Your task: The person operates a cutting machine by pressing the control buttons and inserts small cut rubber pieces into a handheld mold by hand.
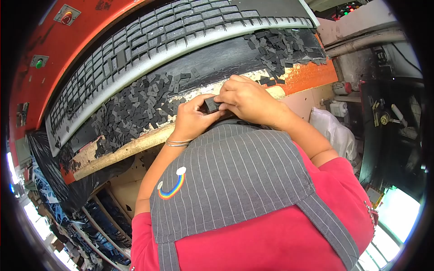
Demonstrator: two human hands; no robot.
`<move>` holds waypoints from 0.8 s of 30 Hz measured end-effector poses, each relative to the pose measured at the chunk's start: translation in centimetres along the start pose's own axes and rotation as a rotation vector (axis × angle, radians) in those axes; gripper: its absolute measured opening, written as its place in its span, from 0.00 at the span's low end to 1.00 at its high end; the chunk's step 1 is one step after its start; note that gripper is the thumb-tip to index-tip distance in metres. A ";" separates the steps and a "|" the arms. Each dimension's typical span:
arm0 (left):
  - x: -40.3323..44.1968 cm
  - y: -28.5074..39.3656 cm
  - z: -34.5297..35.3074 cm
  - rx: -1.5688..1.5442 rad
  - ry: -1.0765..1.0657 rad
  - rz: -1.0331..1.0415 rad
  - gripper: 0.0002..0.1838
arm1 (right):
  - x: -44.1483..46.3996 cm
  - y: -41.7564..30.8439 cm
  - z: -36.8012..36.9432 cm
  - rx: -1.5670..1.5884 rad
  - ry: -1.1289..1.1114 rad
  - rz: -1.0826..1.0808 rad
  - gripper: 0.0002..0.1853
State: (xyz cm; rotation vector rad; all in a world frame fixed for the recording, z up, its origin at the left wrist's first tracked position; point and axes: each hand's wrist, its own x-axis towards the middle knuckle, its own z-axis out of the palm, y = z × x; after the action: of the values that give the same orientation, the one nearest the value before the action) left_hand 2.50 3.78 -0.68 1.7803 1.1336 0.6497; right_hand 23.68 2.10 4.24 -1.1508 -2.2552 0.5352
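Observation:
Close in front of my chest, a small dark block [211, 105], perhaps a stack of black pieces, sits between both hands. My left hand [192, 118] has its thumb and fingers closed round the block's left side. The fingers of my right hand [239, 97] are bent and pressed against its right side. Beyond my left hand lies a large heap of small flat black pieces [131, 106]. A second heap of the same pieces [280, 49] is on the right, past my right hand.
A black grid in a pale frame [181, 38] spans the back. A worn wooden edge [122, 151] runs along the front. Red machine panels with a red button [66, 18] and a green button [39, 63] stand at left. A white sack [332, 133] is at right.

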 end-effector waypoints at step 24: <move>0.2 0.4 -0.3 0.056 -0.040 -0.016 0.27 | -1.9 0.8 1.9 0.164 0.184 0.039 0.11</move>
State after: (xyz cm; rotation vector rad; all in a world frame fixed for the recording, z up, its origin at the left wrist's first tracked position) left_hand 2.51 4.04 -0.19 1.8216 1.1479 0.5748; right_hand 23.87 0.83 1.72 -1.1155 -1.9976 0.5927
